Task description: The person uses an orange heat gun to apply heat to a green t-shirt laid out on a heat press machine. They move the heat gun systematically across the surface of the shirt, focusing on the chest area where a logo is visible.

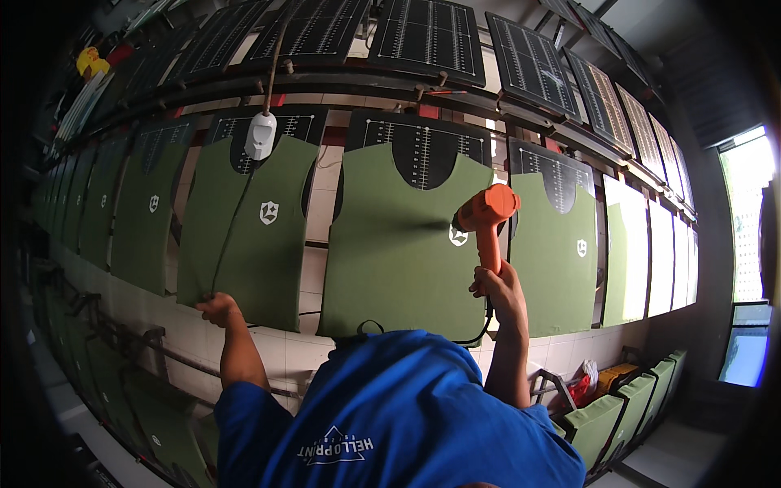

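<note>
My right hand (506, 294) grips the handle of an orange heat gun (490, 206). Its black nozzle points left, just over the white shield emblem on a green shirt panel (399, 268) stretched over a black printing board (423, 134). My left hand (218, 310) is closed around a dark power cord (232, 228) at the lower edge of the neighbouring green panel (281, 252). That cord hangs from a white socket (260, 136). Another stretch of black cord (486, 321) leaves the gun's handle and curves toward my waist.
More green panels with white emblems stand in a row to the left (146, 220) and right (553, 252). Black ruled boards (427, 37) line the far side on metal rails. Behind me, green panels (602, 423) and a red and yellow bundle (598, 384) sit on a lower rack.
</note>
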Tool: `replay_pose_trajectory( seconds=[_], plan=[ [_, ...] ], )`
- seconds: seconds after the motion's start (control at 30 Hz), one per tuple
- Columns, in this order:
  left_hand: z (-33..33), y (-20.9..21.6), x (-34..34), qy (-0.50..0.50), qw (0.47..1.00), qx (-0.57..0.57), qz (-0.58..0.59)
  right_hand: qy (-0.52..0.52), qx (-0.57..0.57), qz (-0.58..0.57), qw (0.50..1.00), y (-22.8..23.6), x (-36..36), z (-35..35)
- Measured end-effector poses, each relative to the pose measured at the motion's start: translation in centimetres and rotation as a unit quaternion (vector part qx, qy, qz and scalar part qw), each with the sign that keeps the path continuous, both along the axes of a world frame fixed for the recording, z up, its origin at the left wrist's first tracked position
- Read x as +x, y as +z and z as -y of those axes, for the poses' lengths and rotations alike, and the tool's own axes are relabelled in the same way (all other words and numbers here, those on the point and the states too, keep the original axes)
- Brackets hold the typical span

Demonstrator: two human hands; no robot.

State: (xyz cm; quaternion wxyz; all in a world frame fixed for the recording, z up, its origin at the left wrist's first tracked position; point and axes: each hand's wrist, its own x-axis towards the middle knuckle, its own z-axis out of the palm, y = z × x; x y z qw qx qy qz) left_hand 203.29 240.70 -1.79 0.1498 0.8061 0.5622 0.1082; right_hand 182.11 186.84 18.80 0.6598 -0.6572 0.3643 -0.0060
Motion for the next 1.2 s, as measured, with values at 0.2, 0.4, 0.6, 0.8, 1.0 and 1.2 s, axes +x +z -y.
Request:
replay_pose_trajectory(
  seconds=[0.2,0.4,0.6,0.8,1.0,1.2],
  plan=[
    [-0.6,-0.6,0.2,-0.004,1.000,0.005,-0.007,-0.003,0.013,0.005,1.000,-0.1,0.0,-0.1],
    [0.2,0.3,0.3,0.013,1.000,0.004,-0.008,-0.013,0.006,0.002,1.000,0.4,0.4,-0.4],
    [0.1,0.4,0.2,0.008,1.000,-0.001,-0.010,-0.008,0.022,0.006,1.000,-0.5,0.0,0.4],
    [0.4,0.8,0.3,0.009,1.000,-0.010,-0.014,-0.032,-0.005,0.000,0.999,-0.1,0.3,0.0],
    [0.4,0.8,0.2,0.003,1.000,-0.016,-0.020,-0.034,-0.009,0.006,0.999,-0.2,0.4,-0.6],
    [0.9,1.1,0.3,0.009,0.999,-0.027,-0.019,-0.029,-0.010,0.017,0.999,-0.6,0.1,-0.6]
  ],
)
